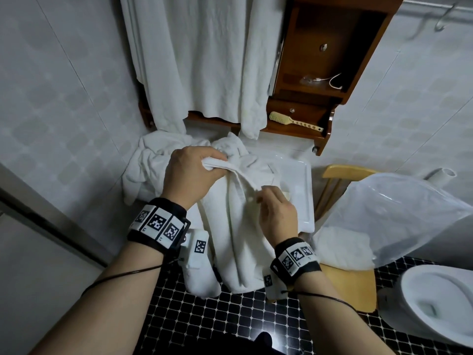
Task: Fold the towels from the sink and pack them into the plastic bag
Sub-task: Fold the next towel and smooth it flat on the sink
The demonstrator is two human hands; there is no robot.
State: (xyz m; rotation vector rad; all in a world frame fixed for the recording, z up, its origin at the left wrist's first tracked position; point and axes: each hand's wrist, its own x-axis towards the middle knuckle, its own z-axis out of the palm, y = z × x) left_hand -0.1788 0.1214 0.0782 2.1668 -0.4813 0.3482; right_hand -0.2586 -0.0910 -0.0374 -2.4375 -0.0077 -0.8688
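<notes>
The left hand (194, 172) grips the top of the towel (235, 242), and the right hand (275, 213) pinches its edge. The towel hangs over the front edge of the sink (304, 190) — its end is near the floor (204, 321). If a hand slips, it may drop and get dirty.

Left hand (190, 172) grips the white towel (239, 242) at frame centre. Right hand (277, 213) pinches its edge. Plastic bag (399, 213) sits right.

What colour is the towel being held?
Plain white; the towel shows best in the head view.
</notes>
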